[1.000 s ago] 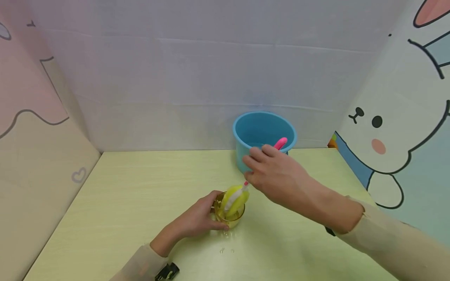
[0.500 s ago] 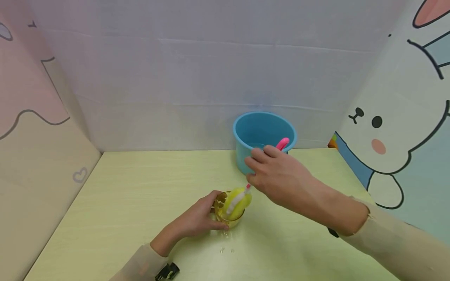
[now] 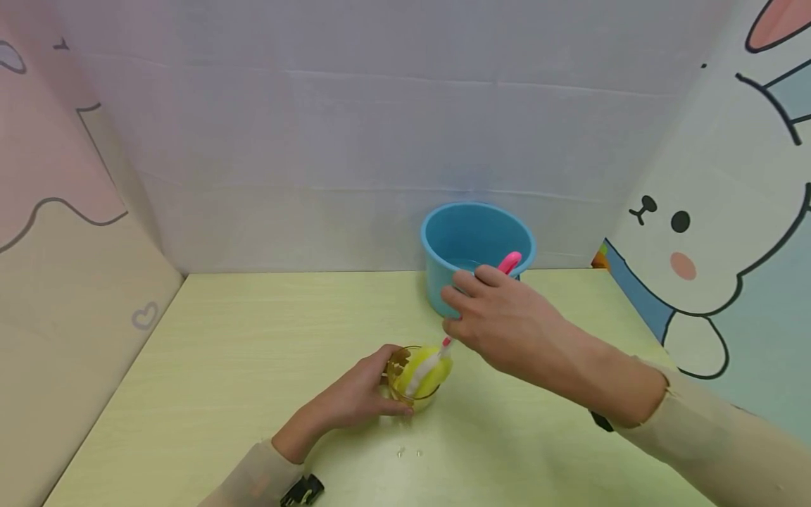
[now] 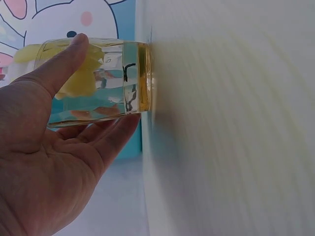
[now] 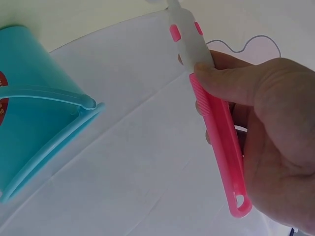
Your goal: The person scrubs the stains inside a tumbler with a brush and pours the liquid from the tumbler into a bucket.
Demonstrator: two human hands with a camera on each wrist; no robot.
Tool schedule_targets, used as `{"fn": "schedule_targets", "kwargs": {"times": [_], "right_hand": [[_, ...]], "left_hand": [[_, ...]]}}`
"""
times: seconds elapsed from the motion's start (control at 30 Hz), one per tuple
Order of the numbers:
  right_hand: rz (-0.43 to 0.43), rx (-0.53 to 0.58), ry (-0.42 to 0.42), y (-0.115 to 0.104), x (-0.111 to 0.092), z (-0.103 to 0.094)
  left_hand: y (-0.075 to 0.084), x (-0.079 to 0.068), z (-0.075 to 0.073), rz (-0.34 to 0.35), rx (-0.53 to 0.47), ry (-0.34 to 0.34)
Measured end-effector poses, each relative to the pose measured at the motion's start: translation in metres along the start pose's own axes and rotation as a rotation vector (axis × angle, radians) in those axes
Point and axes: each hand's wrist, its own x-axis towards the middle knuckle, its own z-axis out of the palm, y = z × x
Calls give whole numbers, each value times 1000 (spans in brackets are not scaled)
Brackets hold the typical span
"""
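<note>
An amber glass cup point(image 3: 423, 402) stands on the table, and my left hand point(image 3: 357, 394) grips its side. From the left wrist view, the thumb lies along one side of the glass point(image 4: 112, 64) and the fingers curl round the other. My right hand point(image 3: 500, 320) grips the pink and white handle point(image 5: 221, 142) of a sponge brush, thumb pressed on the white part. The brush's yellow and white sponge head point(image 3: 423, 370) is tilted down inside the cup. Its lower end shows blurred through the glass.
A light blue bucket point(image 3: 440, 271) stands behind my right hand, near the back wall. Small drops of water point(image 3: 400, 453) lie on the pale table point(image 3: 253, 331) in front of the cup. Cartoon-printed panels flank the table.
The sponge head has shifted slightly right and sits a little lower in the cup. My right hand moved slightly with it. My left hand and the cup stay in place.
</note>
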Motion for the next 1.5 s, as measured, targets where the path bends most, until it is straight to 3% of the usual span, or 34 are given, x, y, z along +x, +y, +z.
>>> {"fn": "schedule_targets", "kwargs": {"times": [0.83,1.5], "right_hand": [[20,47,69,-4,4,13],[43,-3,84,-5,7,24]], "left_hand": [[1,0,0,12,-24,-8],[2,-2,0,10,-20,-4]]}}
